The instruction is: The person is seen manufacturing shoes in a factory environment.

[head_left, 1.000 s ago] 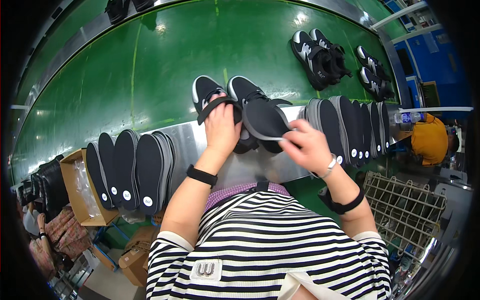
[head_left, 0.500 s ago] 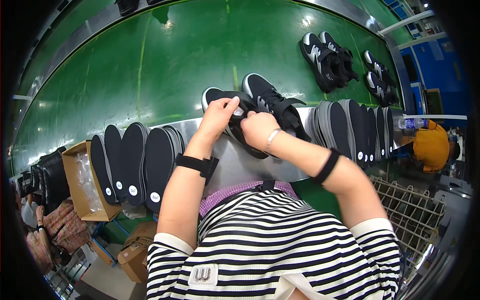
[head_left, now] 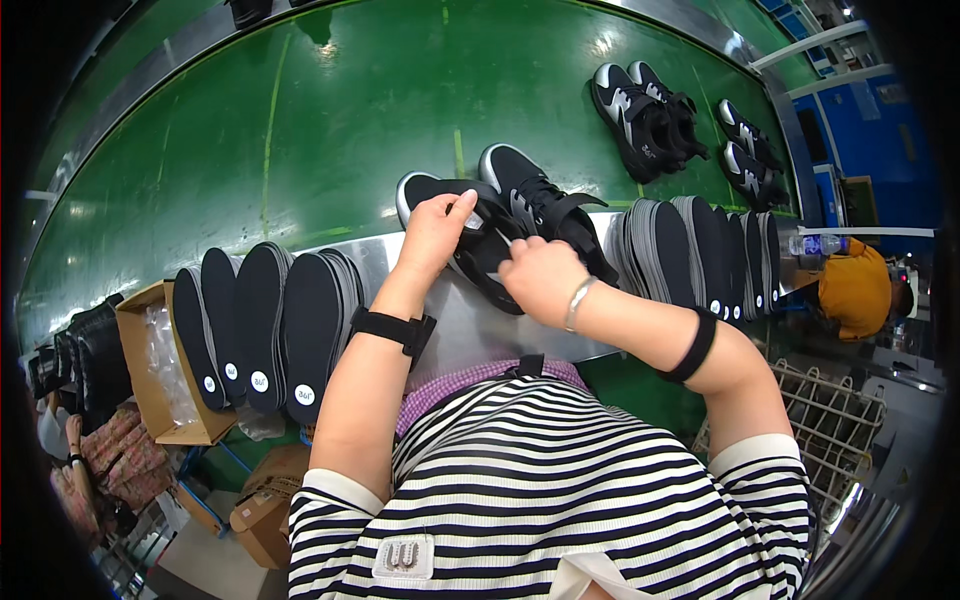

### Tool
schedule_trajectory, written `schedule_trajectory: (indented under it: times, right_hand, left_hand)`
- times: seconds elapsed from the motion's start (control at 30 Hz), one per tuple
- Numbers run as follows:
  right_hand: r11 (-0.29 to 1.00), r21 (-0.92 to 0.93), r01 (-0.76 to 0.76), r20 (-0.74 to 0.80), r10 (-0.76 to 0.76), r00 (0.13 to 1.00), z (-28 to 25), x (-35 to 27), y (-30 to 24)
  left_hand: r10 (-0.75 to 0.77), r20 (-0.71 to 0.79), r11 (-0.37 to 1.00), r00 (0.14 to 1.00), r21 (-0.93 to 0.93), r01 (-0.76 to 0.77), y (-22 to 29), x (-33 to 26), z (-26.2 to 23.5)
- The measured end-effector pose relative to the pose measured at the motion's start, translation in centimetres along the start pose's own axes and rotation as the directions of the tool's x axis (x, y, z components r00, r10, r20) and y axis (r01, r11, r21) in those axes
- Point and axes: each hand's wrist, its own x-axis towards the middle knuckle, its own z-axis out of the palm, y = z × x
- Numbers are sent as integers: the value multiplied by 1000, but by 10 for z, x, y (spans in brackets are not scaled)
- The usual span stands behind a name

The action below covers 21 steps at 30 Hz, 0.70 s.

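Right now, at the near metal edge of the green conveyor (head_left: 300,150):
Left hand (head_left: 432,232): fingers curled, gripping the black mesh sneaker (head_left: 455,215) by its opening.
Right hand (head_left: 535,280): closed on a dark, flat insole (head_left: 490,275), against that sneaker.
Insole stacks (head_left: 265,325): oval, smooth, upright, on the left.

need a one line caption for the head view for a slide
Left hand and right hand work on a black shoe at the green conveyor's edge, stacks of insoles on both sides.
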Motion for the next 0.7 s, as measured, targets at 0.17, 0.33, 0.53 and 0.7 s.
schedule_trajectory:
  times: [0.17,0.33,0.53,0.7]
  right_hand:
    - [971,144,-191,287,144,947,23,50,3]
    - [997,52,64,570,-83,818,30,66,6]
    - [979,18,-201,422,175,890,21,52,-2]
    - [991,-8,131,613,-99,784,-1,35,9]
  left_hand:
    - [-17,8,991,1000,-135,18,0,-2,10]
    - [14,-51,996,999,-88,-19,-4,-2,12]
    - [65,-95,997,993,-26,-68,0,-6,14]
    - [47,-67,999,997,1,-47,6,-15,12]
